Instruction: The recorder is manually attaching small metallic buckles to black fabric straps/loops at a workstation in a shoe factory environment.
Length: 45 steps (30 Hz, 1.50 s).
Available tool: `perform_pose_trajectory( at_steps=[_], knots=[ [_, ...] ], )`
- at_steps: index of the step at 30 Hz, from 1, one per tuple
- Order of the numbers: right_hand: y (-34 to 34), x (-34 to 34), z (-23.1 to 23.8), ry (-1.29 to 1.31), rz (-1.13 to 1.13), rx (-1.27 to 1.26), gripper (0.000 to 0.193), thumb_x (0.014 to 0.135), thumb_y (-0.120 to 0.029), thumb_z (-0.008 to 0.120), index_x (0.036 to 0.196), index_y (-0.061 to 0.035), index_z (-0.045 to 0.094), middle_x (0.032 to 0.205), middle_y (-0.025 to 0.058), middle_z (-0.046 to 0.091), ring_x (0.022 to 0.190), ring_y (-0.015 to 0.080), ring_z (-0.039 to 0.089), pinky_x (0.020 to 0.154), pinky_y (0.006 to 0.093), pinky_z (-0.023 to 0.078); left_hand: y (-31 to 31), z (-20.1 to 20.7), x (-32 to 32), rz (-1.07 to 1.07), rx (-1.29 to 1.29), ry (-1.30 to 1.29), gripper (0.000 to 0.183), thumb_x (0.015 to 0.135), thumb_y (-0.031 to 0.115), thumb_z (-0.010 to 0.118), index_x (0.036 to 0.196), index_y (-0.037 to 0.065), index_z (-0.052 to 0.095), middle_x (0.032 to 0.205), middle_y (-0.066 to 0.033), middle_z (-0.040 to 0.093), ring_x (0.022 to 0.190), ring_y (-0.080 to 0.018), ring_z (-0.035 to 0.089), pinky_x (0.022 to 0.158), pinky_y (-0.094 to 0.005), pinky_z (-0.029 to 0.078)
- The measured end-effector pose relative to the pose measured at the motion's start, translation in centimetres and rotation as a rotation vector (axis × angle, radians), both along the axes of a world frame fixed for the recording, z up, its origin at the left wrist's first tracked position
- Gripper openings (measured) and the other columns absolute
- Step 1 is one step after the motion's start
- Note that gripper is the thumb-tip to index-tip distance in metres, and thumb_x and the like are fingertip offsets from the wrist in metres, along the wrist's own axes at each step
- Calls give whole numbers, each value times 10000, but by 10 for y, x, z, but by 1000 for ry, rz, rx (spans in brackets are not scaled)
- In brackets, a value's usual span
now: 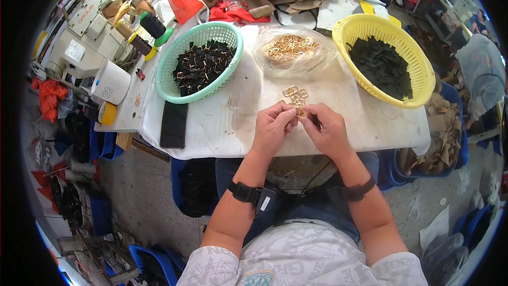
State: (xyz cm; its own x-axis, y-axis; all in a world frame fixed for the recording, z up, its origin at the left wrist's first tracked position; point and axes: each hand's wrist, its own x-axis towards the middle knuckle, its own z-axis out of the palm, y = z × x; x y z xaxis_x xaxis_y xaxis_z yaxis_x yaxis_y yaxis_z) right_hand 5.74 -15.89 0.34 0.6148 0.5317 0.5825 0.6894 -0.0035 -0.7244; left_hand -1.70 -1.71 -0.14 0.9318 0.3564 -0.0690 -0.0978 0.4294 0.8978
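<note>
Left hand (275, 123) pinches a small gold-coloured rectangular metal ring (299, 112) at the white-covered table (227, 132)'s near side; right hand (327, 128) curls beside it, grip indeterminable; the ring's long axis and facing are indeterminable; similar loose rings (295, 94) lie just beyond.

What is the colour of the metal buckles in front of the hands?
Gold; the buckles show best in the head view.

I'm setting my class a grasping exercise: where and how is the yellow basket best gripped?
Probably grip the yellow basket by its left and right rim, coming from the near side: the rim flares wide and stands uncovered around the black strips.
</note>
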Motion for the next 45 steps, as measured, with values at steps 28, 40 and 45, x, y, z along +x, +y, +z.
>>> perform_pose_trajectory(
  at_steps=[28,40,45],
  knots=[
    [-7,-1,-10,-79,-179,34,169,807,64,639,962,-2,619,767,123,641,595,199,627,518,283,480,-18,-5,2,209,389,38,131,896,76,599,884,-27,679,698,-15,622,591,-41,513,531,-182,402],
    [-1,0,0,-143,-93,82,199,785,88,619,966,14,653,878,146,622,675,262,624,575,317,499,-18,-5,3,200,390,44,129,896,86,608,892,-23,677,700,-15,631,589,-42,526,525,-187,416],
    [-2,-1,-1,-91,-60,65,177,744,119,584,880,17,634,825,137,616,649,262,611,558,317,483,-19,-7,3,214,446,35,116,890,88,619,889,-12,678,706,-10,634,591,-37,529,527,-186,417]
  ],
)
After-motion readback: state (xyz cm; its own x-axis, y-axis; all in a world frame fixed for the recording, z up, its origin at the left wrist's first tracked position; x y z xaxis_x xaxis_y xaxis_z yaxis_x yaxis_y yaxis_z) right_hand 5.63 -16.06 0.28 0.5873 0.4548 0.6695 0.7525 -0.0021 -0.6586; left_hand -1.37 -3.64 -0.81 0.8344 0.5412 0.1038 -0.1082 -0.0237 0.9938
